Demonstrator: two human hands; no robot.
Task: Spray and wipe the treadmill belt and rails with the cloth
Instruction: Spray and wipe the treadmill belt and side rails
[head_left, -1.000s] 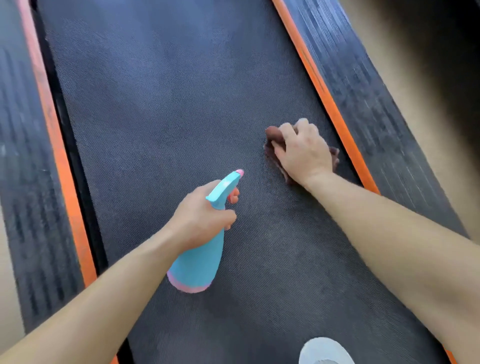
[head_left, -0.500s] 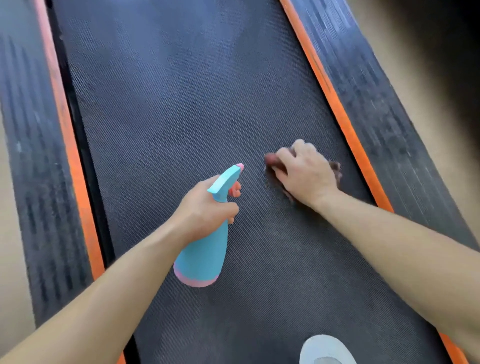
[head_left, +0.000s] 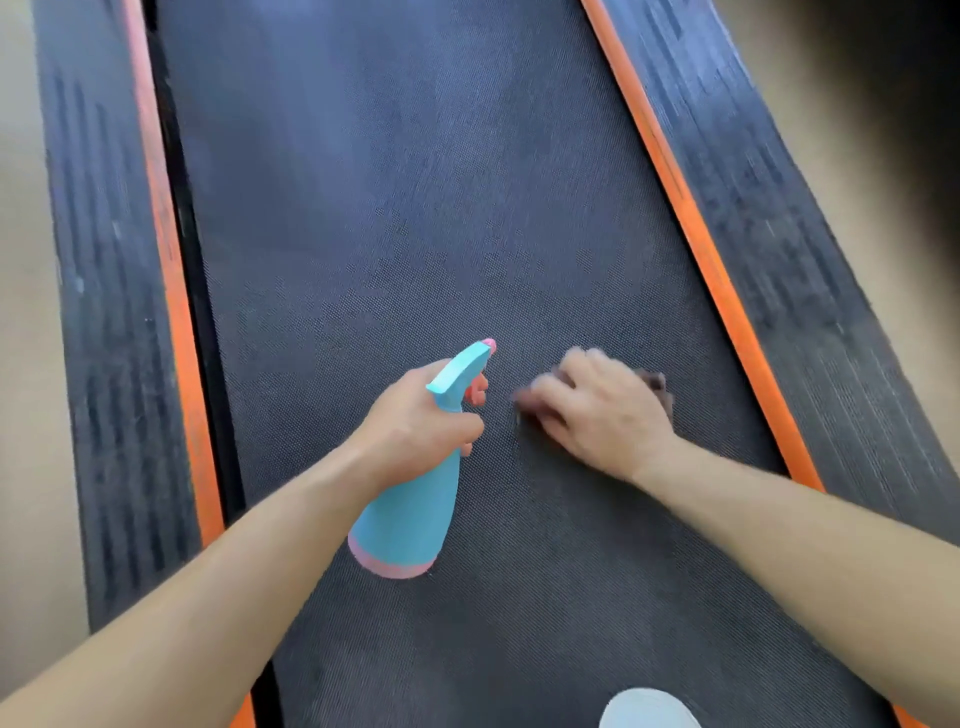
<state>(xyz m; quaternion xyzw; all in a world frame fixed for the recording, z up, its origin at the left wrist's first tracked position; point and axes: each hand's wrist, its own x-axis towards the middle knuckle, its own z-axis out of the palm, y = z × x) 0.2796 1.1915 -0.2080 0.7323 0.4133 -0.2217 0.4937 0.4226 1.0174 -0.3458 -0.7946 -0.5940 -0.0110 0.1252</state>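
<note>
Head view: the left hand (head_left: 415, 415) is wrapped round the neck of a spray bottle (head_left: 410, 519), fingers curled under the pump head and thumb across the near side. The bottle is turquoise with a pink band at its base, a pink trigger and a pink nozzle tip. It is tilted, with the base toward the person and the nozzle pointing away along the treadmill. Whether its base touches the surface below cannot be told.

Just to the right of the bottle, the right hand (head_left: 602, 415) lies palm down with its fingers bent over a dark brown cloth (head_left: 655, 384), pressing it onto the belt (head_left: 415, 208). The hand is blurred. Most of the cloth is hidden beneath it, with only a crumpled edge showing past the knuckles on the far right side.

The cloth sits on the right half of the belt, apart from the orange strip (head_left: 696, 234) that edges it. Beyond that strip runs the ribbed black right rail (head_left: 779, 234). A matching orange strip and the left rail (head_left: 104, 312) border the other side. A pale shoe tip (head_left: 649, 709) rests on the belt at the bottom edge, and beige floor (head_left: 21, 312) flanks the treadmill.
</note>
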